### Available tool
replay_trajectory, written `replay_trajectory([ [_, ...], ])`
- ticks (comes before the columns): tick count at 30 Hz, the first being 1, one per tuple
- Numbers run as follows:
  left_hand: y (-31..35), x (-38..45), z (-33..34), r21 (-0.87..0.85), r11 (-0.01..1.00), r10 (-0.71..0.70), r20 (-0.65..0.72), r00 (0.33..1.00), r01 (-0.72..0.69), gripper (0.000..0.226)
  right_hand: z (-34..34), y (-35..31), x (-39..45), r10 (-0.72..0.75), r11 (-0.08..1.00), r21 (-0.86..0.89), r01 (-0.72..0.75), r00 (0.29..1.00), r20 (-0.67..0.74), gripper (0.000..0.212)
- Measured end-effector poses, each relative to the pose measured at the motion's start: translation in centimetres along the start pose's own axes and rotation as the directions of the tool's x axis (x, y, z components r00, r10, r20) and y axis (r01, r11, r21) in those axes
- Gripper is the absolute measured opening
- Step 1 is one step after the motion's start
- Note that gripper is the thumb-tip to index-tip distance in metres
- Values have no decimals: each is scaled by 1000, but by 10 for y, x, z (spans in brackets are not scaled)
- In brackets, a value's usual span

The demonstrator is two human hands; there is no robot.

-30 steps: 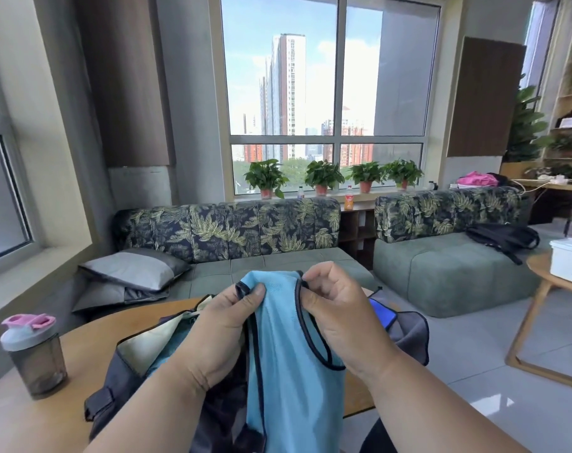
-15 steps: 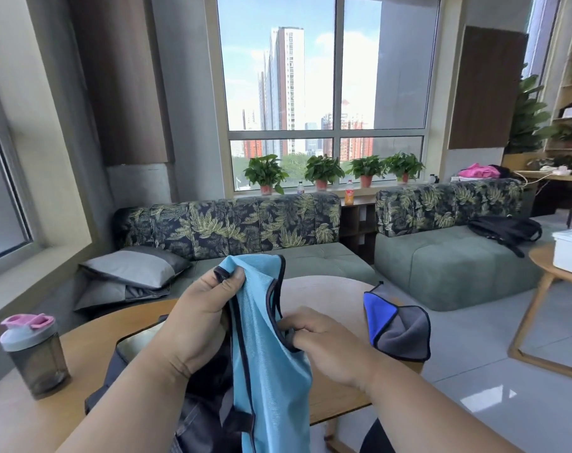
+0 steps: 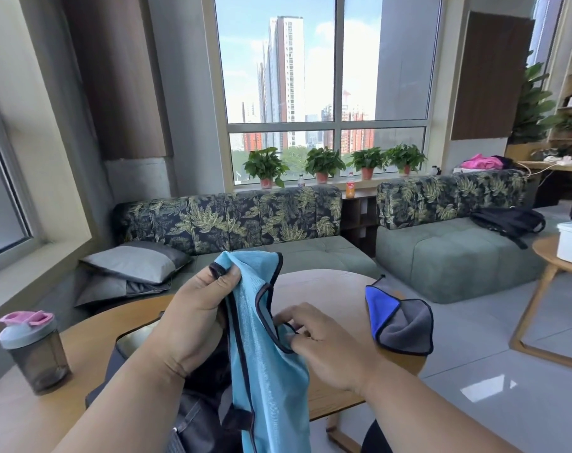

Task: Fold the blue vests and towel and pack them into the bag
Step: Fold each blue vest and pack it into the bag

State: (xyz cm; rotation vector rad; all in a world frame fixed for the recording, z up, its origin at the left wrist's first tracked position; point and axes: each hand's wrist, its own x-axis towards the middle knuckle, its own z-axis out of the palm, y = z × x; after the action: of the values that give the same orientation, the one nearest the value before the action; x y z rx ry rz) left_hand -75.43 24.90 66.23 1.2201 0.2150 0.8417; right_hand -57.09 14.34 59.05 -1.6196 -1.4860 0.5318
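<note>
While the left hand [image 3: 193,325] pinches the blue vest [image 3: 265,361] by its shoulder strap, lifting it above the open bag [image 3: 137,351] on the desk [image 3: 323,286], the right hand [image 3: 323,341] grips the armhole trim, probably aligning edges for folding; the towel [image 3: 399,322] waits at the desk's right edge.

The bag [image 3: 193,416] lies at the worktop's [image 3: 327,286] near edge, the bottle [image 3: 32,351] at its left edge, the towel [image 3: 402,322] overhanging its right edge.
</note>
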Motion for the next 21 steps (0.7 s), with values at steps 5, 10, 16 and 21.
replay_trajectory([
  [5, -1, -1, 1, 4, 1000, -20, -15, 1000, 20, 26, 6, 4, 6, 32, 974, -227, 4, 987, 155, 32],
  [10, -1, -2, -3, 38, 998, -42, -64, 997, 44, 28, 8, 11, 1, 63, 933, -359, 16, 977, 205, 28],
  [16, 5, 11, -23, 63, 997, -21, -284, 958, 41, 29, -1, 19, -2, -3, 933, -361, -2, 1000, -13, 38],
  [21, 7, 21, -39, 96, 992, -31, -426, 904, 79, 25, -17, 23, -4, -130, 957, -283, 58, 961, -245, 18],
])
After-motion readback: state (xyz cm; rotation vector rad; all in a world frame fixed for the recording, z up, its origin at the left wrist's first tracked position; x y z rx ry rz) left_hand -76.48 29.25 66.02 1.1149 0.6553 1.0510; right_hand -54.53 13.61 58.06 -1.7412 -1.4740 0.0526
